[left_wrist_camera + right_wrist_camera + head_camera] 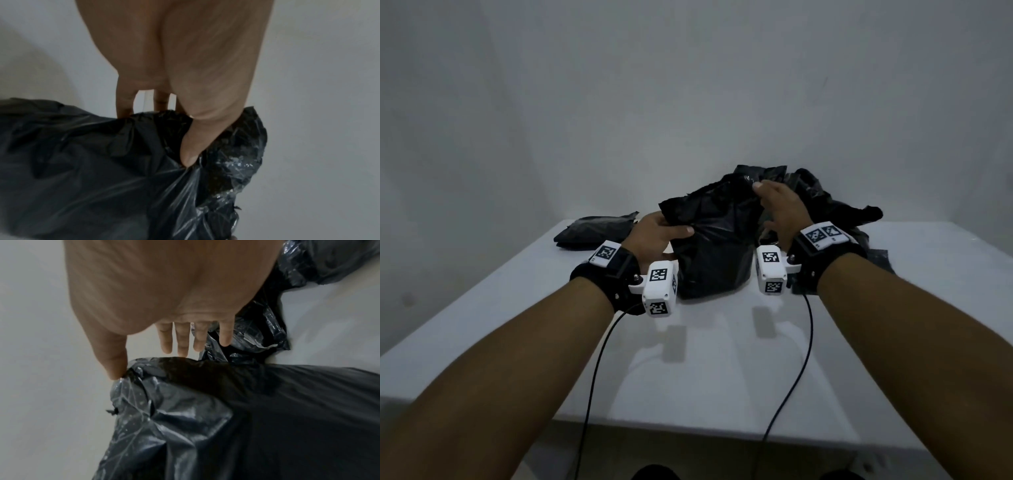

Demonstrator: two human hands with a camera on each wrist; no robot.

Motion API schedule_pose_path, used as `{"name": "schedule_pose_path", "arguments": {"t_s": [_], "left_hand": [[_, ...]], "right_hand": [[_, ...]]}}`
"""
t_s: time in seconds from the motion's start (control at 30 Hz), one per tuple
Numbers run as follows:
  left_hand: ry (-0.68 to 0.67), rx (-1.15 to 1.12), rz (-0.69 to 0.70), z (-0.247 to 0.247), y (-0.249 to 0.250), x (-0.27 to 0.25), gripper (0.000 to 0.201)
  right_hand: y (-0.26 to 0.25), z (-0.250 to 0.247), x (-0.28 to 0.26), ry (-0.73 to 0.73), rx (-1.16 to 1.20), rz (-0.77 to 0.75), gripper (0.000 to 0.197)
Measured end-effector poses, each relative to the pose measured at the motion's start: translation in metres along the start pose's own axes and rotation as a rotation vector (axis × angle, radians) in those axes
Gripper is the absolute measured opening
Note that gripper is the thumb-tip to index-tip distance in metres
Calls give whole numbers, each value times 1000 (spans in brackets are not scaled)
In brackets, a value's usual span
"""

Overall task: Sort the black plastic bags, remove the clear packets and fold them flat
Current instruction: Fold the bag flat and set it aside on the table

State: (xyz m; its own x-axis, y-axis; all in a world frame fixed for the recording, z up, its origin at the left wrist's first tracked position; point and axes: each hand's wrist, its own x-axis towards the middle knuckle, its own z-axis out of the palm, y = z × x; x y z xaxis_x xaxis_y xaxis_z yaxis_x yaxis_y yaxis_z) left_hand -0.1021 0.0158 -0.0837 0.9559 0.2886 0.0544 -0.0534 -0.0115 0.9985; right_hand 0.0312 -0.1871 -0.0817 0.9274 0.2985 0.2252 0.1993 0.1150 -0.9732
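Two bare forearms reach in from the near edge of the white table (722, 377), each wearing a black wrist strap with white marker-printed camera blocks and a thin black cable trailing back toward the person. Between them, held just above the tabletop at its middle, hangs a crumpled black plastic bag (709, 246).

On its left edge the left hand (657, 236) grips it: the thumb lies across the front of the plastic and presses a dent into it, clear in the left wrist view (191, 146), while the fingers go behind.

At the bag's upper right corner sits the right hand (780, 209). Its fingers (183, 340) are straight and spread apart; the thumb tip touches the crinkled rim and the fingertips come down to the top edge, with nothing curled round the plastic.

Behind that hand, at the back right of the table, a loose heap of more black plastic bags (835, 209) sprawls against the pale wall. Well apart, at the far left, lies a low flat stack of folded black bags (595, 229).
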Motion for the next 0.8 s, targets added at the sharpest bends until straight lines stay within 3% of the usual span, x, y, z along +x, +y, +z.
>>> {"name": "schedule_pose_path", "arguments": {"t_s": [0.13, 0.17, 0.23, 0.33, 0.4, 0.53, 0.8], "left_hand": [[-58, 63, -15, -2, 1, -1, 21], [-63, 68, -14, -2, 2, -1, 21], [-78, 94, -5, -2, 4, -1, 22], [-115, 152, 8, 1, 8, 1, 24], [-126, 171, 17, 6, 10, 2, 25], [-144, 196, 23, 8, 14, 4, 26], [-155, 181, 47, 7, 11, 6, 30]], "right_hand": [[-5, -8, 0, -100, 42, -46, 22], [-8, -8, 1, -75, -10, -133, 17], [-23, -6, 6, -51, -263, -386, 9], [-65, 10, 3, -309, -632, -589, 13], [-88, 23, 0, -479, -819, -546, 18], [-97, 40, -2, -598, -1006, -463, 14], [-96, 51, -4, -549, -1104, -515, 15]]}}
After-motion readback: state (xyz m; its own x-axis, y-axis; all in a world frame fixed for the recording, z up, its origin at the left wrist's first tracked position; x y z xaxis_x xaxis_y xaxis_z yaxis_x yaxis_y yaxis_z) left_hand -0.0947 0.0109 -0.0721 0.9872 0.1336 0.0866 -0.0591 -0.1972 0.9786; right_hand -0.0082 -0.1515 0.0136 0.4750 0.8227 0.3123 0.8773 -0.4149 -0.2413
